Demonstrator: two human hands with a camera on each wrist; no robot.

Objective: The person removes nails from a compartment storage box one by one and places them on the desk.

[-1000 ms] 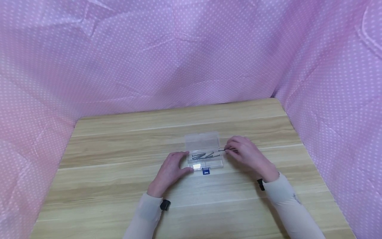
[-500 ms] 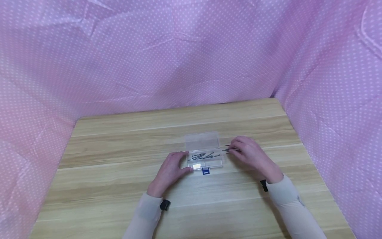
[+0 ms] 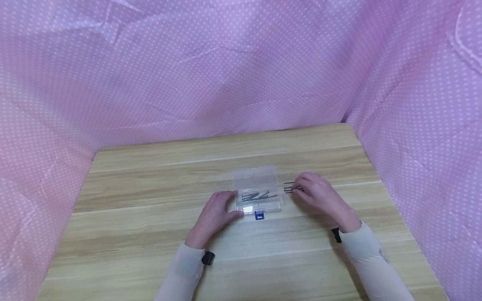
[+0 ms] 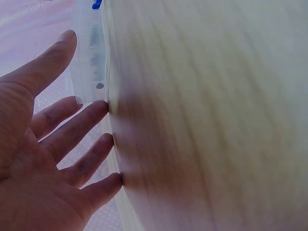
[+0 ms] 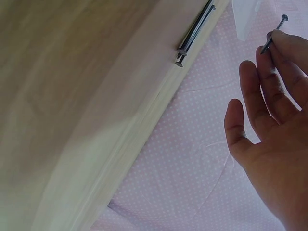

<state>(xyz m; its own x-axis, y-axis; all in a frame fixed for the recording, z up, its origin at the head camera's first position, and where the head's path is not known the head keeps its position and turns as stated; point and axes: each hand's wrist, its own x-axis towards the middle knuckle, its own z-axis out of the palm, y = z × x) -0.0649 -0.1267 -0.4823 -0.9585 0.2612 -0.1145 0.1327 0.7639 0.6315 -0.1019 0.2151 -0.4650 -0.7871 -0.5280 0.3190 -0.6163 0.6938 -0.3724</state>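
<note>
A clear plastic box (image 3: pixel 280 205) lies on the table with its lid (image 3: pixel 254 177) folded back. Several nails (image 3: pixel 257 196) lie loosely in its long rear compartment. My left hand (image 3: pixel 214 212) holds the box's left end, thumb at the near corner and index finger at the far one; the other fingers are spread in the left wrist view. Right of the box, my right hand (image 3: pixel 319 193) pinches a single nail (image 5: pixel 275 33) between thumb and index finger, its other fingers loosely bent. Below that hand, more nails (image 5: pixel 195 32) lie side by side on the tabletop.
A blue tag (image 3: pixel 260 215) with a white mark is at the box's front. The wood-grain table (image 3: pixel 150 234) ends at a back edge against pink dotted cloth (image 3: pixel 226 75), which also hangs at both sides.
My right hand has drawn slightly right, away from the box, and more nails now show beside its fingers. My left hand and the box have stayed put.
</note>
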